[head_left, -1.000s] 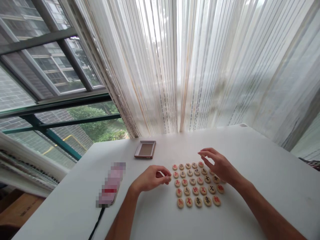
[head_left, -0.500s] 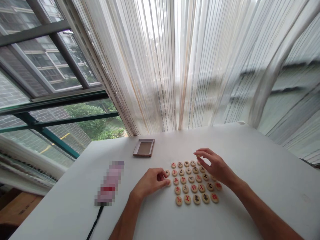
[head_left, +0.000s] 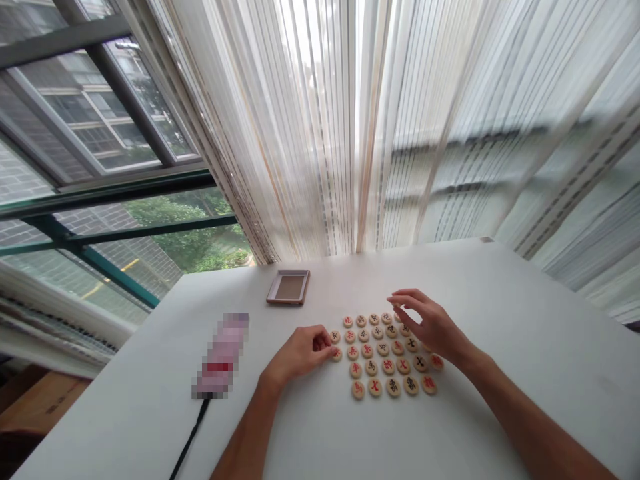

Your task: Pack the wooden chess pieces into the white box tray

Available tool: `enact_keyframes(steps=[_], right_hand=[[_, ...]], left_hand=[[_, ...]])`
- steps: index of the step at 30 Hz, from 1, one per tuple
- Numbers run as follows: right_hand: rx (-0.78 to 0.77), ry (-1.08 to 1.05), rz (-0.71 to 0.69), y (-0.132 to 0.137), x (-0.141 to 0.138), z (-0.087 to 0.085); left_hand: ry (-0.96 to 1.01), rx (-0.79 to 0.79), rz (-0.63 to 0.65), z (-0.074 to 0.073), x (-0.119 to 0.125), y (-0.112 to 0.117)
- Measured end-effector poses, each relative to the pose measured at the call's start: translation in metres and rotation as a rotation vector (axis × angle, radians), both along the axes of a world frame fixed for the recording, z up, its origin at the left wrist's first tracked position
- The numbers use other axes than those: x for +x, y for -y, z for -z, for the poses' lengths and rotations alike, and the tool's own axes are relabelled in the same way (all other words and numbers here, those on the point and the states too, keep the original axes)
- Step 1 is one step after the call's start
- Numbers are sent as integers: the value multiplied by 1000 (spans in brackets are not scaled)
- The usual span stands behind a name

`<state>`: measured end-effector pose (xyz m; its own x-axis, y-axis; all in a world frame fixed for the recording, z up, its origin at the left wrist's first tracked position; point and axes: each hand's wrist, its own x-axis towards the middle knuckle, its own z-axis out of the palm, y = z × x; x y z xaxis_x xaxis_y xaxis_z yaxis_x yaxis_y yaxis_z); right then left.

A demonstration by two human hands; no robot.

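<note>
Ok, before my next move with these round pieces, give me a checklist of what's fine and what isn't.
1. Left hand fingertips at the nearer piece of the pair left of the main block: ok.
2. Nearest row face up, markings showing: ok, all five.
3. Right-hand end of the rows in full view: not ok, your right hand covers part of it.
4. Piece pinched in the right hand: cannot tell, too small there.
5. Shallow tray apart from both hands: ok.
6. Black cable apart from your left forearm: ok.

Pale round pieces (head_left: 383, 349), red- or black-marked, mostly flat in rows.
</note>
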<state>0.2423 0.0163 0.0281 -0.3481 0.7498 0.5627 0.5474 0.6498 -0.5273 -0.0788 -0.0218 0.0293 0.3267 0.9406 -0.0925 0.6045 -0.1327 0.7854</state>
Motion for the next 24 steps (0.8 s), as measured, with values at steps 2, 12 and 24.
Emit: enact_keyframes(steps=[2,12,24], right_hand=[[-5,-10,4,0,-1,0],[-476,-423,-191,18,-26,-11],[-763,-760,-342,38,-61,-4]], left_hand=[[6,-1,11,-1,0,0],[147,230,-125,-8,17,-1],[305,346,-70,-24,69,3]])
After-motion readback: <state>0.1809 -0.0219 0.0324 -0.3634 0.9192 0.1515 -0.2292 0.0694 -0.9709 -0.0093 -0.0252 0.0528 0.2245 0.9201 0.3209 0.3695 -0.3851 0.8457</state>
